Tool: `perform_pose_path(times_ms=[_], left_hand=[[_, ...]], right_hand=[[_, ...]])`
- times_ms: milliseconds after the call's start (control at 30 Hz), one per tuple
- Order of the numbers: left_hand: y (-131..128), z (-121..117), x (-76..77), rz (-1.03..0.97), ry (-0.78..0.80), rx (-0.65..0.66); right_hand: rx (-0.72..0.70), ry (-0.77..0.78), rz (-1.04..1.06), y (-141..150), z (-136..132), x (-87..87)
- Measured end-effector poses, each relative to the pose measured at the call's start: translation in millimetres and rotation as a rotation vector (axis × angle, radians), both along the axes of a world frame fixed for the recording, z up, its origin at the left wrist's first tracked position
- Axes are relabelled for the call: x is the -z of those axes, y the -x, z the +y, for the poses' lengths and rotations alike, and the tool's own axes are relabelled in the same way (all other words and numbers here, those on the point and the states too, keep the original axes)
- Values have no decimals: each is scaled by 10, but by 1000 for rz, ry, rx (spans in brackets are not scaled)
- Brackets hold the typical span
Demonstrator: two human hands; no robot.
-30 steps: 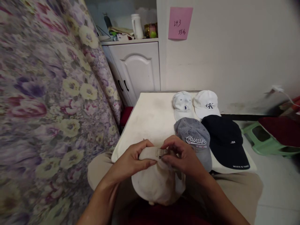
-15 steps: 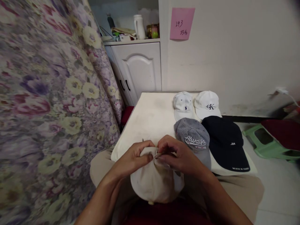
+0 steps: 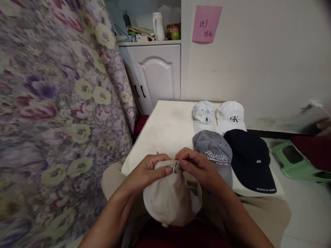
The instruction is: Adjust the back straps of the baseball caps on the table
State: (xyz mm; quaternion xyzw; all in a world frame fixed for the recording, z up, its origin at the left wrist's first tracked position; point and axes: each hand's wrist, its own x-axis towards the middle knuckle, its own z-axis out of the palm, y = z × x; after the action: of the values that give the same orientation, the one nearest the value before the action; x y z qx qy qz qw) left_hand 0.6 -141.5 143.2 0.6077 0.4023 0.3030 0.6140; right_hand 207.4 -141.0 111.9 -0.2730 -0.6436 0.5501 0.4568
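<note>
A beige baseball cap (image 3: 167,199) is held above my lap, its back strap turned up and away from me. On the strap sits a small metal buckle (image 3: 176,167). My left hand (image 3: 152,170) grips the cap's edge just left of the buckle, thumb on the near side. Fingers of my right hand (image 3: 192,163) pinch the strap right beside the buckle; the strap's tip is hidden in them. To the right lie a grey cap (image 3: 213,146) with "Always" lettering and a dark navy cap (image 3: 248,155).
A pale-topped table (image 3: 168,127) stands before me. At its back right are a small white cap (image 3: 203,115) and a white CK cap (image 3: 230,115). A floral curtain (image 3: 64,103) hangs left; a green stool (image 3: 287,155) stands right. Behind is a white cabinet (image 3: 160,72).
The buckle now shows clearly between my hands, where fingers and fabric covered it before. My right fingers have shifted slightly right along the strap. The view has moved a little.
</note>
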Motion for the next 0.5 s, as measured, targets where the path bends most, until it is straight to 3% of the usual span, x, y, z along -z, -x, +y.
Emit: perform_pose_path(times_ms=[267,500], left_hand=[[-38,-4,32,-3,9,-62],[-118,7,5,1,-65,-59]], right_hand=[[183,-119,-25,64,-69,-52],[220,-118,-27,44,-55,4]])
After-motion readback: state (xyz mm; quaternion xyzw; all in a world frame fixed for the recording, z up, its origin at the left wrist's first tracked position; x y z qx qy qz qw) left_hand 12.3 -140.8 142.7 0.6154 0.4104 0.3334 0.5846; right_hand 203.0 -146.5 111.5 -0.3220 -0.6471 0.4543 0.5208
